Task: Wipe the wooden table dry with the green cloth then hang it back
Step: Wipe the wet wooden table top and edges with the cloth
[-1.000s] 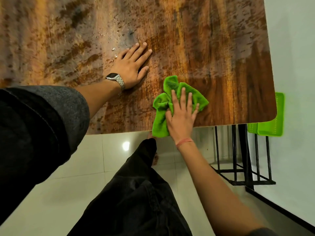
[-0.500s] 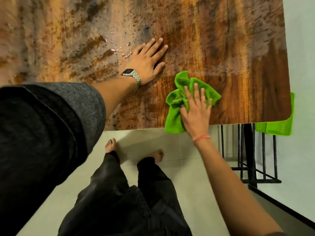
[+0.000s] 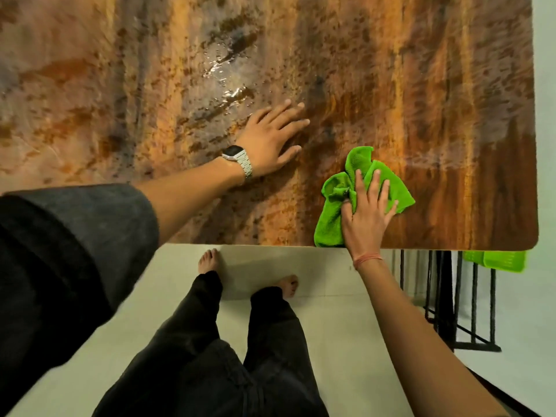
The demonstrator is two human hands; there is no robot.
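The right hand (image 3: 365, 219) presses the crumpled green cloth (image 3: 361, 188) flat-fingered against the wooden bench (image 3: 436, 100) near its front edge. The left hand (image 3: 270, 139), fingers released and spread, rests beside water droplets (image 3: 228, 85). No readable writing shows.

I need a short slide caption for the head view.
Right hand presses green cloth on wet wooden table; left hand rests flat.

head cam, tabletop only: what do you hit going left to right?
wristwatch → left hand flat on the wooden table → green cloth under the right hand → second green item hanging past the table's right corner.
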